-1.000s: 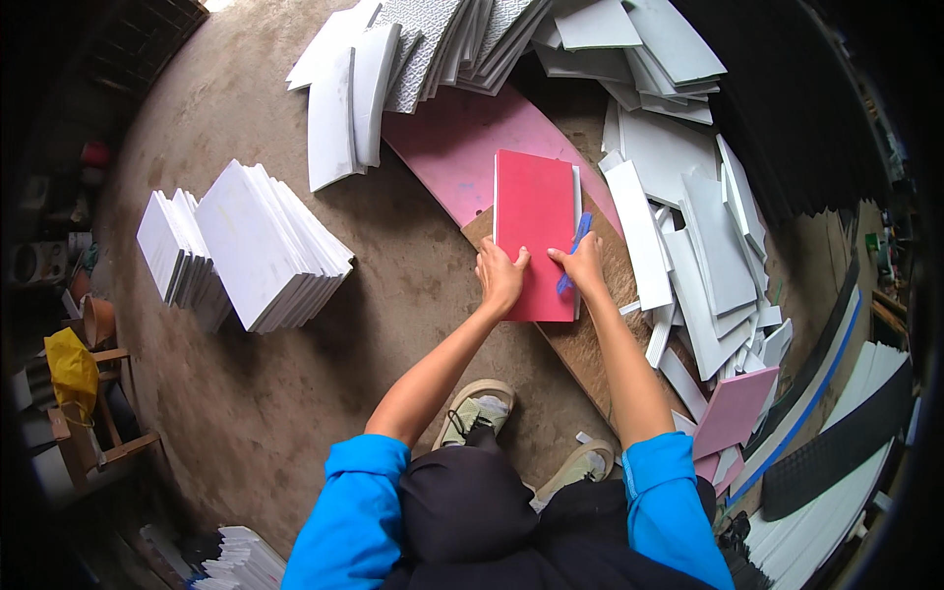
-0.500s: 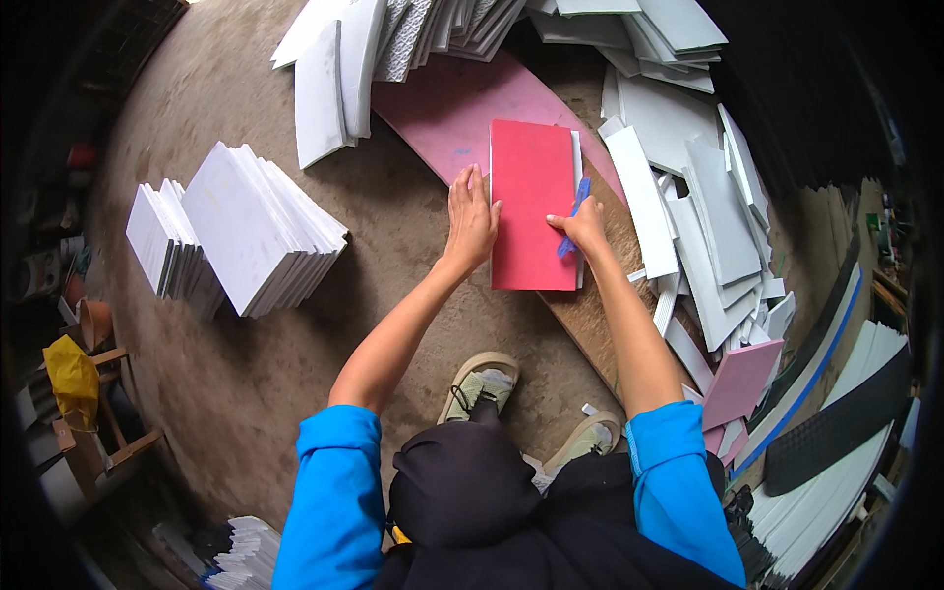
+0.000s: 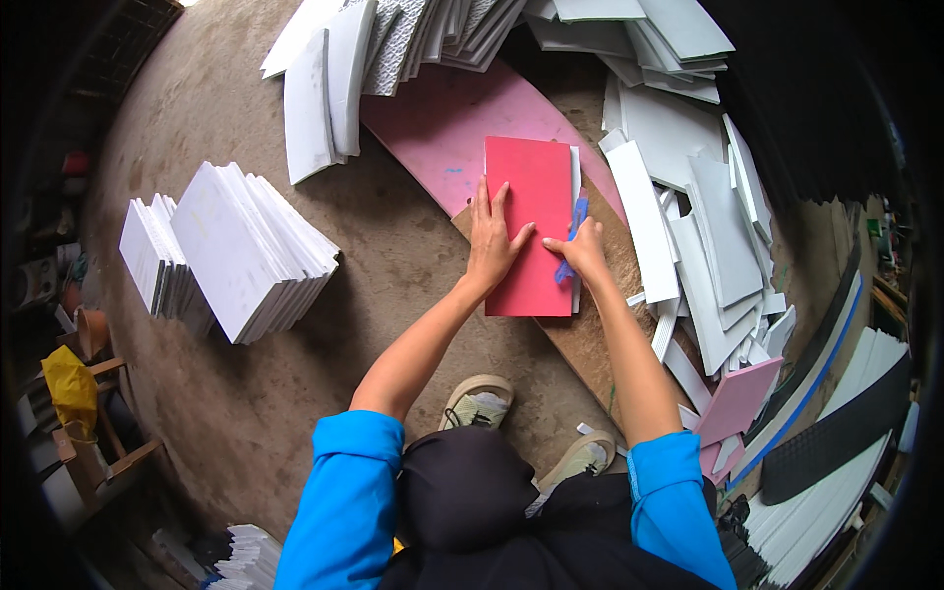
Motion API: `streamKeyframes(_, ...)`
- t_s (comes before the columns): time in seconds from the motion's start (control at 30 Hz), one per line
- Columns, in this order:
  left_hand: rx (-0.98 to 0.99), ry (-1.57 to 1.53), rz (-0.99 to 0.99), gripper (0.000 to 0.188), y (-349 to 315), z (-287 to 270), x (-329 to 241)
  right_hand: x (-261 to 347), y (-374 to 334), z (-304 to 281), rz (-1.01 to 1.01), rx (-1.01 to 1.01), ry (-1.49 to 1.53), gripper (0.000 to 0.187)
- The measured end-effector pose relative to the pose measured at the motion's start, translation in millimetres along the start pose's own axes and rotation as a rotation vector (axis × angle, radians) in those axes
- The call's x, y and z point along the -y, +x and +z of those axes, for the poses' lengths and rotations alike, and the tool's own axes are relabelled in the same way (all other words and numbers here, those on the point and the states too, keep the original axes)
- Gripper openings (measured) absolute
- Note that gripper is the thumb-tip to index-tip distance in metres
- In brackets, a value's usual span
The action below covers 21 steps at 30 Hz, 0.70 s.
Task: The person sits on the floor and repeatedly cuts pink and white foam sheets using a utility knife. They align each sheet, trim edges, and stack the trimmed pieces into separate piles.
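- White panels point(image 3: 236, 261) stand stacked at frame left.
- The left hand point(image 3: 492, 244), fingers spread wide, rests on a red panel point(image 3: 536, 187) at centre.
- The right hand point(image 3: 587, 251) has its fingers around a blue tool point(image 3: 580, 209) by the panel's right edge.
- White sheets point(image 3: 726, 236) lie heaped at right.

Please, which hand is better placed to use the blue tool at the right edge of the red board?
Probably the right hand: it holds the blue tool and is at that edge. The left hand holds no tool and lies spread at the opposite edge of the red board.
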<state>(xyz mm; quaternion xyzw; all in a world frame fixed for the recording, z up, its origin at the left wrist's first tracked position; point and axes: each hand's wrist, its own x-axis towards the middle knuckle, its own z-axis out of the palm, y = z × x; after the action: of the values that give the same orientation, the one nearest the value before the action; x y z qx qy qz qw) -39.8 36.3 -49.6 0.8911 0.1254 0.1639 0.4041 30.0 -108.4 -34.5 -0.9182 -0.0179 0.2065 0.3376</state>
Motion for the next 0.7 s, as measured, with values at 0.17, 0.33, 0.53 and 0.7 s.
streamKeyframes(0.17, 0.018, 0.124, 0.061, 0.071, -2, -10, 5, 9, -1, 4, 0.051, 0.010, 0.024, 0.061)
streamKeyframes(0.33, 0.165, 0.029, 0.170, 0.066, -73, -40, 11, 0, 6, 4, 0.048, -0.029, 0.035, 0.062)
streamKeyframes(0.53, 0.027, -0.062, 0.146, 0.055, -134, -47, 15, 4, 4, -2, 0.054, -0.008, 0.062, 0.062)
streamKeyframes(0.7, -0.123, -0.216, 0.022, 0.043, -139, -38, 20, 1, 6, -1, 0.007, -0.005, -0.002, 0.063)
